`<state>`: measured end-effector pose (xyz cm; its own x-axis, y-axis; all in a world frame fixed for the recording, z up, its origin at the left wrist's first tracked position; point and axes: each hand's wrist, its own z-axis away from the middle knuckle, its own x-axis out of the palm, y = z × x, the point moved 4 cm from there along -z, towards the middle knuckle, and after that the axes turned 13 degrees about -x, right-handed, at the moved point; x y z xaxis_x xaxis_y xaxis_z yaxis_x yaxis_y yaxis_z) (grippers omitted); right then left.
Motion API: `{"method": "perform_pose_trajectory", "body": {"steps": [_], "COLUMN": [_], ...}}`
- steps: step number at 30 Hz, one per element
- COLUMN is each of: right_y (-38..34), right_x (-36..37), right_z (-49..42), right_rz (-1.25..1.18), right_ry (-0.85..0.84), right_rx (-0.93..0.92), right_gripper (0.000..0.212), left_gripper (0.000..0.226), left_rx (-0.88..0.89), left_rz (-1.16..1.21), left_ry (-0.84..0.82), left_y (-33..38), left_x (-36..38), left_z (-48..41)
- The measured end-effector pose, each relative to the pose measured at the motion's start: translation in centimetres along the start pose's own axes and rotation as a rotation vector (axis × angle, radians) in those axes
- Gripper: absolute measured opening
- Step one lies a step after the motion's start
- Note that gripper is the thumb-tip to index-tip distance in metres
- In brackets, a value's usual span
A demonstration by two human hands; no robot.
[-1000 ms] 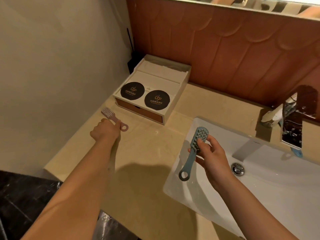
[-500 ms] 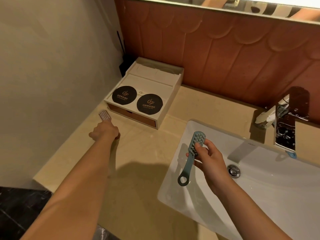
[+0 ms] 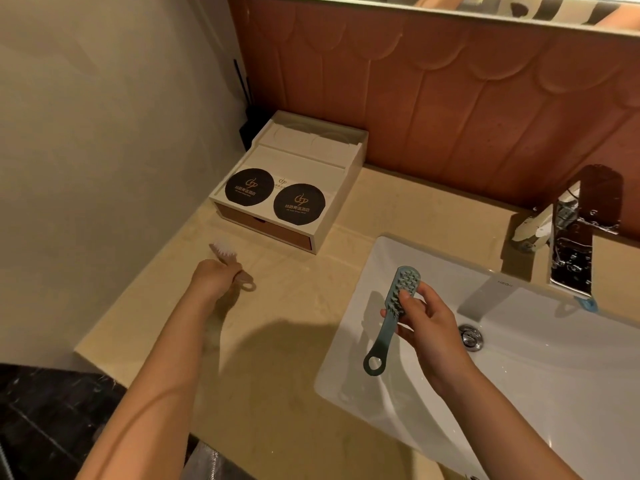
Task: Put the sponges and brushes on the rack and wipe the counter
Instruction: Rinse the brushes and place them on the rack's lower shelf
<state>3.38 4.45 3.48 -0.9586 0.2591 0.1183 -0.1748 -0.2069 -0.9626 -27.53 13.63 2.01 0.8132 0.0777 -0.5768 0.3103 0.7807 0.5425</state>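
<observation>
left hand [image 3: 212, 279] — curled round pink brush [image 3: 231, 260] on the counter [image 3: 287, 341], near the white box [image 3: 294, 181] | right hand [image 3: 427, 329] — pinches teal brush [image 3: 393, 317] by its head, over the sink [image 3: 519, 393] | tap [image 3: 573, 233] behind

— Far left corner?
— White organiser box [image 3: 301, 161], near the terracotta wall panels [image 3: 450, 98]. Two black printed discs on its front, side by side: left disc [image 3: 248, 187], right disc [image 3: 299, 204]. Brown drawer front [image 3: 270, 228] below.
— Right side?
— White basin [image 3: 519, 393], chrome drain plug [image 3: 470, 337] at the bottom. Chrome faucet [image 3: 571, 233] behind the rim, spotted with droplets. Mirror edge [image 3: 485, 5] along the top.
</observation>
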Motion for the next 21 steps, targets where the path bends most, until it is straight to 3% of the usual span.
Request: {"method": "perform_pose_trajectory", "body": {"steps": [3,5,14,18,21], "right_y": [0.2,0.5,1.2,1.3,1.2], "right_x": [-0.7,-1.4,-5.1,-8.8,-12.2], "right_z": [0.5,0.9,2.6,4.0,5.3], "right_rz": [-0.028,-0.047,-0.059,-0.068,-0.099], "right_ry": [0.017,0.036,0.107,0.168,0.233], "right_rx": [0.016,0.029,0.057,0.053,0.039], "right_gripper": [0.024,0.024,0.031,0.039,0.042], "left_gripper": [0.045,0.037,0.029,0.011,0.033], "left_rx": [0.013,0.036,0.096,0.139,0.182], "left_rz": [0.185,0.281,0.137,0.138,0.111], "left_ry": [-0.19,-0.29,-0.615,-0.714,-0.802], "left_y": [-1.1,-2.1,-4.4,-3.8,-3.2], "left_x": [1.4,3.0,13.3,17.1,19.8], "left_z": [4.3,6.6,13.8,17.3,20.7]}}
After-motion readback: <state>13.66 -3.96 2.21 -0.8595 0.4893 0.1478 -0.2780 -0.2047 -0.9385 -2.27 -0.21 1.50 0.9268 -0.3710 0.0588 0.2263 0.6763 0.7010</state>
